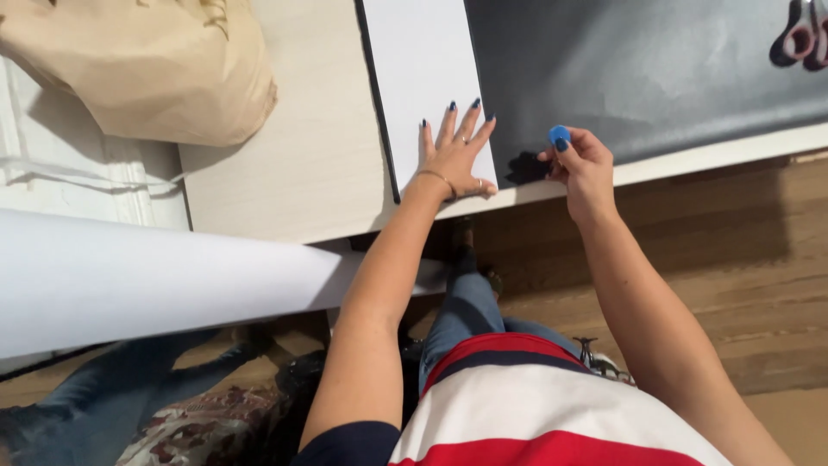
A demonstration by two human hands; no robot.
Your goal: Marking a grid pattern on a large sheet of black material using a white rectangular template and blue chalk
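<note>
My left hand (pixel 455 155) lies flat, fingers spread, on a white sheet (pixel 423 69) at the near edge of a pale wooden table (pixel 302 164). It holds nothing; a thin bracelet circles the wrist. My right hand (pixel 580 164) hovers just right of it, over the table edge, pinching a small round blue object (pixel 559 135) between the fingertips. Beside the white sheet lies a large dark grey sheet (pixel 638 69), with the blue object at its near edge.
A beige cloth bag (pixel 147 69) sits at the table's far left. A big white roll of paper (pixel 147 285) crosses below the table. Scissors with pink handles (pixel 804 36) rest at the far right. Another person's jeans-clad legs (pixel 112 397) are at bottom left.
</note>
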